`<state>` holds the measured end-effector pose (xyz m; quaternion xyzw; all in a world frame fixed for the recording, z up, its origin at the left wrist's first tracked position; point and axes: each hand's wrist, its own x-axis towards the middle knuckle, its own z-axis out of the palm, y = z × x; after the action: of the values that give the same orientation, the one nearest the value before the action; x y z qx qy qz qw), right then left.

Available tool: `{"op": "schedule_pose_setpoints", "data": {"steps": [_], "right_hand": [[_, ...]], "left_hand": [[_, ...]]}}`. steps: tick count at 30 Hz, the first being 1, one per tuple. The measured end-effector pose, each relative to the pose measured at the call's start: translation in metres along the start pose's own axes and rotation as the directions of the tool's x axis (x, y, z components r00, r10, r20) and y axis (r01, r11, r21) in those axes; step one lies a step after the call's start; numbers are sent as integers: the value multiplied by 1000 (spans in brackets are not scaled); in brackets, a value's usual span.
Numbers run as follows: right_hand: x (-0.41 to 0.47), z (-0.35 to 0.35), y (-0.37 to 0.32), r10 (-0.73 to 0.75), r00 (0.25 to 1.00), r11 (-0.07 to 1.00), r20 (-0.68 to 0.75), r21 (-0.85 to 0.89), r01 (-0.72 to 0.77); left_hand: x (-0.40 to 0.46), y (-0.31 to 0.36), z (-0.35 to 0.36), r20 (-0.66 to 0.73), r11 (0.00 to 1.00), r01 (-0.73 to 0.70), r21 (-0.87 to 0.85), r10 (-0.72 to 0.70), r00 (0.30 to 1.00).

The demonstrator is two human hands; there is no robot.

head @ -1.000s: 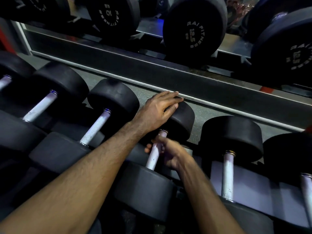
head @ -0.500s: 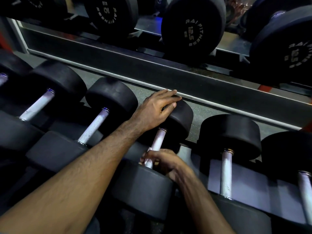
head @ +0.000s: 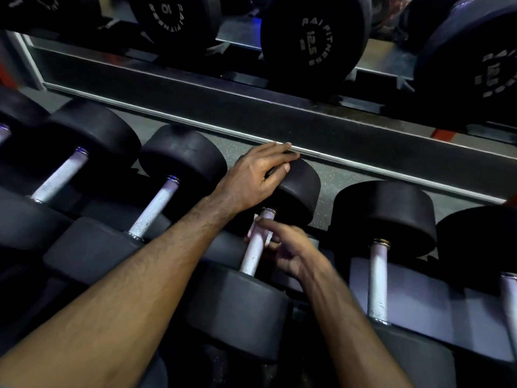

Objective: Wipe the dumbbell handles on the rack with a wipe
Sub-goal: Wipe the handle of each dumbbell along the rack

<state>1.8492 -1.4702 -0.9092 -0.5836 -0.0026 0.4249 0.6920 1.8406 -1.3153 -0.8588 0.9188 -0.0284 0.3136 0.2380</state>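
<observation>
**Wiping the middle dumbbell handle, one hand bracing the far head**

Left to right along the lower rack [head: 419, 289]: two dumbbells with bare knurled handles, the nearer at [head: 155, 210], are lying tilted in their cradles, untouched at this moment.

Next, the left hand [head: 256, 176] is resting flat, fingers straight, on the far head [head: 299, 189] of the middle dumbbell, likely steadying it. Judgement: rubber-coated heads are heavy and stiff; the dumbbell should not roll under light pressure.

Its handle [head: 253, 259] is running toward the camera between the two heads. The right hand [head: 282, 247] is curling round the upper part of the handle, with a pale strip showing at its fingers, probably the wipe [head: 256, 222]; motion blur is hiding the detail. The wipe is likely soft and light, and the knurling should drag on it, so a wrapped grip suits.

Room: the handle is short, boxed in by both heads; strokes are bounded at each collar. To the right, another handle [head: 377, 278] is standing apart, with open cradle beside it. The upper shelf rail [head: 363, 161] is passing just behind the left fingertips.
</observation>
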Motion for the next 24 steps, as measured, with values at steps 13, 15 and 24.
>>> {"op": "schedule_pose_setpoints", "data": {"steps": [13, 15, 24], "right_hand": [[-6, -15, 22, -366, 908, 922, -205, -211, 324], [-21, -15, 36, -374, 913, 910, -162, -256, 327], [-20, -9, 22, -675, 727, 548, -126, -745, 380]], "left_hand": [[3, -1, 0, -52, 1000, -17, -7, 17, 998], [1, -1, 2, -58, 1000, -12, -1, 12, 998], [2, 0, 1, -49, 1000, 11, 0, -11, 999]]}}
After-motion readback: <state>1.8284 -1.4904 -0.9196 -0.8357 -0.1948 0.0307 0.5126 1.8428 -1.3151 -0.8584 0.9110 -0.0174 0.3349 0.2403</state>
